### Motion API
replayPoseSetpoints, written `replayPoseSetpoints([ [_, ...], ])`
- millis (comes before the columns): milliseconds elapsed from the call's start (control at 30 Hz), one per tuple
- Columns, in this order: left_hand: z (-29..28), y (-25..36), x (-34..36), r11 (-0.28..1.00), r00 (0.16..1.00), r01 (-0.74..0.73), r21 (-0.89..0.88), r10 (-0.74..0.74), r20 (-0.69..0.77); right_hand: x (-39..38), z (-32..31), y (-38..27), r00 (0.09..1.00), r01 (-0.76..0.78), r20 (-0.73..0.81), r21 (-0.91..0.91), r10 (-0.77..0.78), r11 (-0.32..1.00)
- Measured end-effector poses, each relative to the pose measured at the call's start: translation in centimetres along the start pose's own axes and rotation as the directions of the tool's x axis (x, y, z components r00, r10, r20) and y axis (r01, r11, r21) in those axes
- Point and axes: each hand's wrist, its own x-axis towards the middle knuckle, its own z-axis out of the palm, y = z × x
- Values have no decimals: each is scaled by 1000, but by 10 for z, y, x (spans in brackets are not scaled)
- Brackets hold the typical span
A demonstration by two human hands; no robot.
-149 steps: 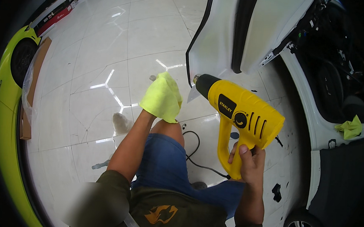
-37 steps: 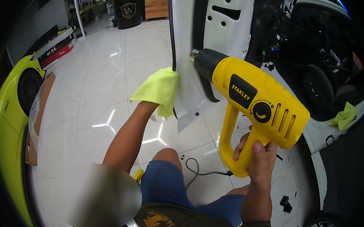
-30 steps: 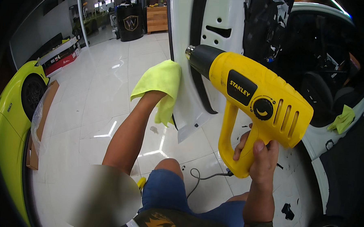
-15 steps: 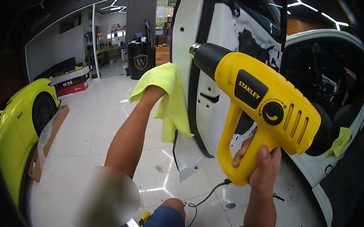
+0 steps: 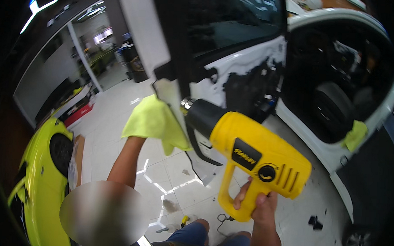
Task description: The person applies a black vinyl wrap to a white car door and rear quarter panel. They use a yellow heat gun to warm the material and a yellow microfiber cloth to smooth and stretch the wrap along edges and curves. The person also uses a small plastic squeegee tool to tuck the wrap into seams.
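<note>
My left hand [image 5: 136, 139], fingers hidden, is under a fluorescent yellow-green cloth [image 5: 149, 118] at the edge of an open white car door [image 5: 239, 63]. My right hand [image 5: 265, 205] is closed round the handle of a yellow-and-black heat gun [image 5: 259, 145]; its metal nozzle points toward the door's edge, just right of the cloth, and whether it touches cannot be told. A dark seal runs down the door edge. A pale sheet [image 5: 199, 169] hangs at the door's lower part.
The car's doorway [image 5: 340, 72], with another cloth [image 5: 354, 135] on its sill, is at right. A lime car [image 5: 46, 200] stands at left beside a cardboard strip [image 5: 78, 153]. Black scraps [image 5: 314, 222] and a cord [image 5: 223, 221] lie on the tiled floor [image 5: 109, 115].
The view has swung upward along the door, bringing its window into sight. The heat gun and cloth-covered hand sit higher on the door than five seconds ago, lower in the picture than half a second ago.
</note>
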Motion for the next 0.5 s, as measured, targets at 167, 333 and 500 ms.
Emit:
replayPoseSetpoints([
  [167, -71, 43, 37, 999, 999, -20, -42, 21, 34, -19, 33, -47, 987, -88, -131, 35, 92, 996],
  [333, -98, 37, 53, 975, 990, 135, -178, -125, 70, -31, 74, -95, 973, -122, -197, -13, 117, 992],
  [500, -130, 66, 63, 991, 970, -5, -135, 37, 238, -43, 85, -117, 958, -178, -245, -102, 149, 979],
])
